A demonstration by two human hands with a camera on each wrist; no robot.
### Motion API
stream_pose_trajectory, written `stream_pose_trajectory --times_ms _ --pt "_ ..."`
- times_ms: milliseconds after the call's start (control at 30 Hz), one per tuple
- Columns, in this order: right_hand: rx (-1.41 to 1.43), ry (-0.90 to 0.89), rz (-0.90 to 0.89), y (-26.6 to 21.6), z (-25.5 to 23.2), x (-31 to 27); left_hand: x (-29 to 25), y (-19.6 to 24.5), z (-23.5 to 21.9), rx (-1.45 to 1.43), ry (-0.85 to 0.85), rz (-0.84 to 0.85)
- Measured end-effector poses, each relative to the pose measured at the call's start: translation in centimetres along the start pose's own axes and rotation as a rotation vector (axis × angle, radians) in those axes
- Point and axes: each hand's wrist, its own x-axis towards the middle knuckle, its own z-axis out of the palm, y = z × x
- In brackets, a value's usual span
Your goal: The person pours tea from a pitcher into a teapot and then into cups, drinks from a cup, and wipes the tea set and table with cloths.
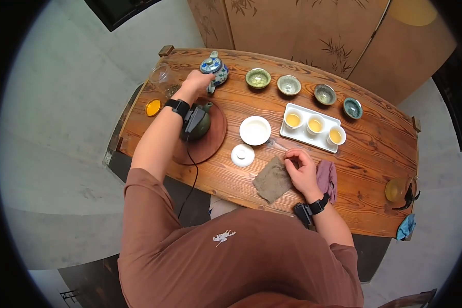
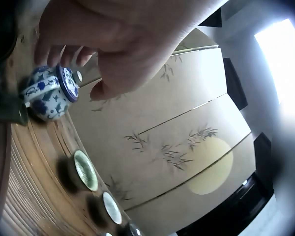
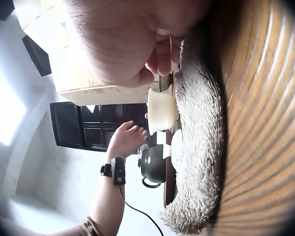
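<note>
My left hand (image 1: 196,83) reaches over the far left of the table, right at a blue-and-white teapot (image 1: 219,75). In the left wrist view its fingers bend loosely just above the teapot's handle (image 2: 43,86), with a gap showing between thumb and pot. Near the front edge, my right hand (image 1: 304,173) rests with loosely curled fingers at the right side of a brown cloth (image 1: 272,180), gripping nothing. A folded purple cloth (image 1: 327,177) lies just right of it. Beyond the brown cloth are a white bowl (image 1: 255,131) and its white lid (image 1: 242,155).
Under my left forearm a dark green teapot (image 1: 202,124) sits on a round wooden board (image 1: 218,136). A white tray (image 1: 309,140) carries three cups of yellow tea. Several glazed bowls, including a green one (image 1: 257,78), line the back. A glass pitcher (image 1: 395,190) stands far right.
</note>
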Motion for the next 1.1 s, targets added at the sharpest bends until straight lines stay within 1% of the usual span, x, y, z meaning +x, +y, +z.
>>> stream_pose_trajectory --times_ms 33,133,167,267,300,400,433,533,567,700,800,833,933,1100 --pt "0.007 -0.008 0.006 0.0 0.0 0.0 -1.3 1.0 0.0 0.017 0.048 -0.064" --pt "-0.007 -0.026 0.0 -0.3 -0.2 0.1 0.0 0.1 1.0 -0.148 0.012 -0.171" --pt "-0.021 -0.032 -0.006 -0.7 -0.3 0.1 0.4 0.0 1.6 -0.152 0.054 -0.226" --pt "-0.051 -0.033 -0.019 -1.0 -0.2 0.0 2.8 -1.7 2.9 -0.09 0.097 -0.153" --pt "-0.063 -0.039 -0.025 -1.2 -0.3 0.1 3.7 -2.4 3.2 -0.253 0.05 -0.147" --pt "-0.065 -0.049 -0.02 -1.8 -0.4 0.2 3.5 -2.0 3.9 -0.472 0.079 -0.192" --pt "-0.059 -0.051 -0.013 -1.9 -0.3 0.2 4.5 -2.4 4.0 -0.634 0.063 -0.232" --pt "-0.085 -0.058 -0.008 -2.2 -0.5 0.2 5.5 -2.7 5.0 -0.952 0.245 -0.199" --pt "-0.076 -0.058 -0.007 -2.1 -0.4 0.2 5.4 -2.4 5.0 -0.963 0.278 -0.189" --pt "-0.062 -0.058 -0.011 -1.8 -0.5 0.1 5.6 -2.0 4.1 -1.004 0.314 -0.143" --pt "-0.055 -0.058 -0.013 -1.7 -0.5 0.1 5.0 -0.9 3.7 -0.966 0.333 -0.162" --pt "-0.052 -0.058 -0.013 -1.7 -0.4 0.2 4.5 -0.2 3.6 -0.997 0.383 -0.186" --pt "-0.074 -0.062 0.01 -2.2 -0.6 0.2 5.0 -0.2 3.5 -0.94 0.405 -0.185" --pt "-0.072 -0.067 0.004 -2.2 -0.6 0.3 5.8 -1.1 3.6 -0.915 0.438 -0.127"
